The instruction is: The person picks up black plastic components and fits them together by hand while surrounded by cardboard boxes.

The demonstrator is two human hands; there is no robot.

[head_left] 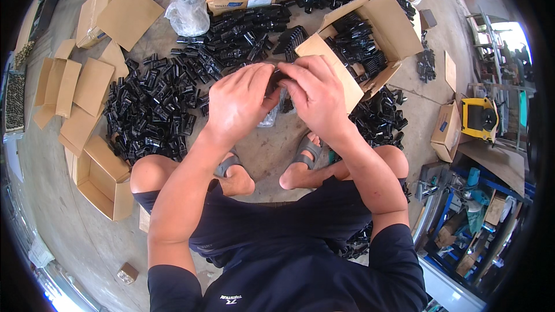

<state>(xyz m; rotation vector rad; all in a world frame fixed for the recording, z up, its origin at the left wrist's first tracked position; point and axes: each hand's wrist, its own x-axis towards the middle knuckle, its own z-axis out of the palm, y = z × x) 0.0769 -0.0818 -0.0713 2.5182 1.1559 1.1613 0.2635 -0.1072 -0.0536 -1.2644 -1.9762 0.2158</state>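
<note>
Head view: a black part (274, 81) is pinched between the left hand (239, 101) and right hand (313, 93), both curled narrow. Below, bare floor (259, 160) is bordered by a pile (151, 110) leftward and a carton (400, 30) ahead-right.

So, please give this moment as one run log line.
left hand: holds dark piece, mostly hidden; right hand: holds same piece; ahead-left: black parts pile; ahead-right: open carton
</note>
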